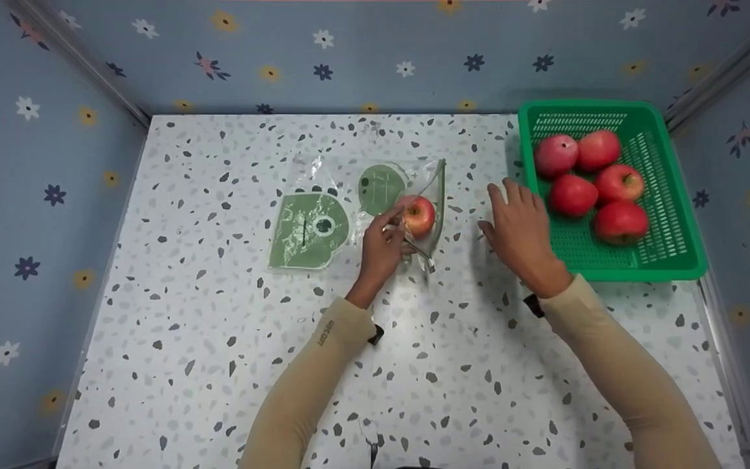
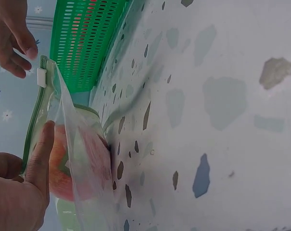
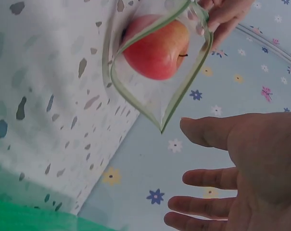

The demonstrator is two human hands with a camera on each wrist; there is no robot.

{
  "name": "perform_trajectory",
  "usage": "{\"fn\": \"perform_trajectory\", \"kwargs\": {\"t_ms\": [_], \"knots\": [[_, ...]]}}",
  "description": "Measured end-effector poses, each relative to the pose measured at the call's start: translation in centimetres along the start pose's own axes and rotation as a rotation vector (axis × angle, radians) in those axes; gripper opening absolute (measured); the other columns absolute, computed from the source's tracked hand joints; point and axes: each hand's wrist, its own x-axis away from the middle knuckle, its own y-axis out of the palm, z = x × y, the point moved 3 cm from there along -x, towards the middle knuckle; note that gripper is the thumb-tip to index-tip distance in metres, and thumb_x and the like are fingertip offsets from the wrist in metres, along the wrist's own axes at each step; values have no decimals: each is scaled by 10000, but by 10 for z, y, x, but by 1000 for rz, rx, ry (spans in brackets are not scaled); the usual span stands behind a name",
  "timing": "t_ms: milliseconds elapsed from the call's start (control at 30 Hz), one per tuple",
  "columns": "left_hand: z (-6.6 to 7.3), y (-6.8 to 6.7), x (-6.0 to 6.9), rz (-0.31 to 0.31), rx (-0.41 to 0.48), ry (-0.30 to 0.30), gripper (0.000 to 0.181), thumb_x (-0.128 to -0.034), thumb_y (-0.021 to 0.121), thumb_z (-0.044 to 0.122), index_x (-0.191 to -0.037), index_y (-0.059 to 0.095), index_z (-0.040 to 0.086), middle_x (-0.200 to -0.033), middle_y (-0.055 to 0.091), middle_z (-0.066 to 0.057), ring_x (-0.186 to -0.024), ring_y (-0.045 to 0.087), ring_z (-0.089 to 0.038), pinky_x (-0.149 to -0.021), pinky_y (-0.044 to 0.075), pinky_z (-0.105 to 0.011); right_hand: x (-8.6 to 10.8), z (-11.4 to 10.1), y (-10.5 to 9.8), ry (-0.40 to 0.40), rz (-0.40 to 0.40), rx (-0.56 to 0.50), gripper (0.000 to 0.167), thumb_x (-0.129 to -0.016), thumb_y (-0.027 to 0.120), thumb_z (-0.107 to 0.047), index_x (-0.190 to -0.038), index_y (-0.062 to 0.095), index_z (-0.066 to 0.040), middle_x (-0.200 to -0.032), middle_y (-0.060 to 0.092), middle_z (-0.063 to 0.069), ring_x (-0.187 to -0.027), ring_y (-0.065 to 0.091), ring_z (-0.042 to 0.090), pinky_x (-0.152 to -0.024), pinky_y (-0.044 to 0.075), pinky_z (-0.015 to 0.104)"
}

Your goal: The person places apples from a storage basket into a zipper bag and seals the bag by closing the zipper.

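Bag (image 1: 342,225): probably light, slippery; hold at stiffer rim (image 3: 131,100).
Left grip (image 1: 384,247): clamped on rim.
Apple (image 1: 420,216): beside left grip, probably firm, bruisable.
Right grip (image 1: 519,228): spread apart, holding nothing.

At lower left, the left hand (image 2: 18,199) is gripping the green-edged rim of a clear bag (image 2: 63,103) — a red apple (image 2: 82,163) is sitting inside. At upper left, the right hand (image 2: 9,29) is hovering near the bag's white slider (image 2: 41,77). A green basket (image 2: 82,43) is standing at top left — the speckled worktop (image 2: 208,149) is filling the right.
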Motion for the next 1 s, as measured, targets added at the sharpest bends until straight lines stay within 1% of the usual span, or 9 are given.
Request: {"fn": "perform_trajectory", "kwargs": {"t_ms": [100,300,400,567,733,867,933,1000], "knots": [[0,0,0,-5,18,-7,395,-1064,511,-55,-1454,569,-57,-1171,557,-182,-823,638,-149,-727,662,-320,2,10,-5,20,13,-9,575,-951,785,-170,-1426,536,40,-1449,514,308,-1294,518,500,-1078,451,631],[-1,0,0,-1,-12,3,394,-1060,505,-40,-1448,573,-55,-1199,583,-214,-833,644,-174,-691,659,-319,8,30,-18,46,59,-28,552,-954,767,-123,-1424,543,61,-1453,507,317,-1298,512,504,-1055,463,646],[-1,0,0,-2,-14,8,397,-1060,508,-34,-1451,573,-53,-1196,581,-209,-822,635,-160,-681,657,-314,11,41,-23,69,56,-50,559,-957,757,-110,-1438,529,63,-1467,491,321,-1316,494,515,-1069,441,676],[-2,0,1,-16,-7,6,404,-1066,506,-36,-1466,557,-52,-1182,572,-194,-806,621,-125,-690,657,-314,17,60,-29,109,49,-96,575,-958,756,-99,-1444,505,77,-1471,479,332,-1346,460,532,-1132,383,701],[-3,-1,0,-3,-9,-1,403,-1054,508,-52,-1453,566,-62,-1163,580,-193,-801,620,-118,-670,651,-303,22,78,-31,141,44,-124,529,-976,730,-99,-1422,500,70,-1454,477,339,-1317,459,548,-1092,392,723],[-4,0,0,-1,-2,-5,399,-1053,517,-52,-1449,564,-66,-1165,580,-193,-808,625,-126,-677,655,-310,25,92,-34,167,20,-142,528,-994,698,-92,-1448,487,76,-1458,461,363,-1326,437,570,-1099,359,744],[-3,0,0,-2,1,-4,400,-1054,519,-51,-1451,561,-65,-1169,578,-194,-816,628,-133,-685,658,-317,26,99,-35,170,30,-138,536,-991,705,-87,-1451,492,85,-1448,466,372,-1325,439,576,-1095,355,754],[-3,0,0,-3,5,-5,404,-1053,518,-53,-1455,558,-65,-1167,574,-198,-821,630,-144,-689,660,-321,28,104,-36,161,59,-114,536,-976,726,-77,-1432,506,100,-1412,488,379,-1288,467,579,-1055,387,757]]}}
